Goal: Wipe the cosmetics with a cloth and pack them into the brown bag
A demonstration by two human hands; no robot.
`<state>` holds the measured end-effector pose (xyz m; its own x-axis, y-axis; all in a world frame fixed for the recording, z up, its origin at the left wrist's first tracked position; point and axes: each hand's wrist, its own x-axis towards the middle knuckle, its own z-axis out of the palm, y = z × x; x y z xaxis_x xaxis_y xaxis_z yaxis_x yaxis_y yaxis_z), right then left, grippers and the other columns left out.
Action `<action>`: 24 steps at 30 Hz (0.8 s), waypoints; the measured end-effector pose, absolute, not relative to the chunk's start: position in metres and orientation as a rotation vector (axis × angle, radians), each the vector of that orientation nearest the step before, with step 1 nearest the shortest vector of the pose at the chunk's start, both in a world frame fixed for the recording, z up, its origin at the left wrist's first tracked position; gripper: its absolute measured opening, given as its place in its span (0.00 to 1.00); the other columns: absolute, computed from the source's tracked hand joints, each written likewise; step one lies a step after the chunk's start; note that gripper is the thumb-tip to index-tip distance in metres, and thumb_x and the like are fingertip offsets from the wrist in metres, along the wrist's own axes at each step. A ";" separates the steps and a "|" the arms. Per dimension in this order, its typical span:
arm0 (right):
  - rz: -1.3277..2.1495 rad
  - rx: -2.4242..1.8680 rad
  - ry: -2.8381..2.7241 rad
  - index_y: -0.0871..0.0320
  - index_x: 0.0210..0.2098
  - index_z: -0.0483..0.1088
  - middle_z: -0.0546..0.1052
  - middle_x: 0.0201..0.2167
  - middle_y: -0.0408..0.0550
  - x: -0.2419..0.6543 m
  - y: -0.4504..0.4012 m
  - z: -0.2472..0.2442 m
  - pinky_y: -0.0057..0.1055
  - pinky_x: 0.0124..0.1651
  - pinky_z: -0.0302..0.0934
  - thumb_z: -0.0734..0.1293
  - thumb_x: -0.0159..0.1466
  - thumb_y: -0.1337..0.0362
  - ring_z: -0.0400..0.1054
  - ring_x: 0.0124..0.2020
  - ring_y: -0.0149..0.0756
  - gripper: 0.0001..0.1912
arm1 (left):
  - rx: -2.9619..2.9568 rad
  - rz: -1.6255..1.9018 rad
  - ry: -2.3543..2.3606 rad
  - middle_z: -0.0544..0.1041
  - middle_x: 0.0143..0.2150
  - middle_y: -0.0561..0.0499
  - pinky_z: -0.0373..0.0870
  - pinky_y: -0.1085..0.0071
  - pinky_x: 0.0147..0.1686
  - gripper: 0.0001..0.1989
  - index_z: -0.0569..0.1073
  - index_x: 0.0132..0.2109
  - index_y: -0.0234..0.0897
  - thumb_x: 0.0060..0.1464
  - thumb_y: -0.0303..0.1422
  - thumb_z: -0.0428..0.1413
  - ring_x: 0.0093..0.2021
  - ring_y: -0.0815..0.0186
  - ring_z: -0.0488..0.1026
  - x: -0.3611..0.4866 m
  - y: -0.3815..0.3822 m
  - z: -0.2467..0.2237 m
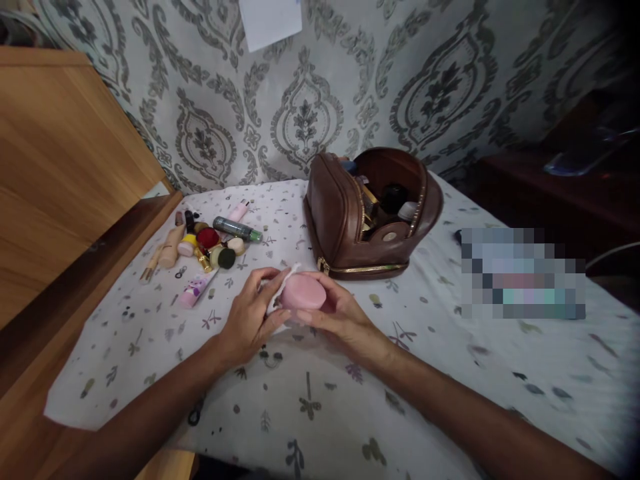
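Note:
Between my two hands, just above the cloth, is a round pink jar (304,292) with a smooth top facing me. My right hand (345,317) is closed around its right side, thumb along the near edge. A crumpled white wipe (276,301) is pinched in my left hand (253,310) and pressed against the jar's left side. Part of the wipe is hidden by my fingers. Beyond my hands stands a brown cosmetic bag (340,213), unzipped, with several items inside, among them a black round one and a white-capped one.
Cosmetics lie in a cluster at the left: a green-grey bottle (235,229), a beige tube (171,247), a purple-patterned tube (196,288) and several small jars. A blurred-out flat object (525,273) lies at the right. A wooden panel (70,147) borders the left side.

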<state>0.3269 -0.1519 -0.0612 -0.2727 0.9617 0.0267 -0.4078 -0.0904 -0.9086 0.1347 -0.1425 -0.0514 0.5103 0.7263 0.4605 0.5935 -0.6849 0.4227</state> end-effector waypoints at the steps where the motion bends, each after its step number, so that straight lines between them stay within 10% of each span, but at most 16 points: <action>1: 1.637 -0.737 -1.026 0.52 0.47 0.70 0.77 0.43 0.46 0.327 -0.153 -0.060 0.32 0.43 0.70 0.79 0.47 0.57 0.73 0.40 0.35 0.29 | 2.501 0.905 1.109 0.63 0.56 0.42 0.70 0.58 0.53 0.29 0.53 0.71 0.46 0.67 0.44 0.45 0.56 0.54 0.66 0.135 -0.143 -0.052; 14: 1.597 -0.779 -1.129 0.46 0.54 0.68 0.74 0.56 0.48 0.334 -0.149 -0.070 0.41 0.54 0.68 0.73 0.55 0.46 0.72 0.53 0.42 0.30 | 2.658 0.942 1.036 0.59 0.60 0.42 0.71 0.58 0.49 0.32 0.49 0.71 0.57 0.65 0.40 0.51 0.58 0.53 0.64 0.141 -0.149 -0.055; 24: 1.744 -0.731 -1.073 0.52 0.49 0.69 0.77 0.45 0.50 0.332 -0.154 -0.064 0.41 0.49 0.71 0.77 0.50 0.49 0.75 0.44 0.41 0.30 | 2.119 0.974 0.897 0.66 0.52 0.42 0.65 0.59 0.55 0.32 0.68 0.59 0.37 0.57 0.55 0.54 0.54 0.54 0.66 0.138 -0.138 -0.050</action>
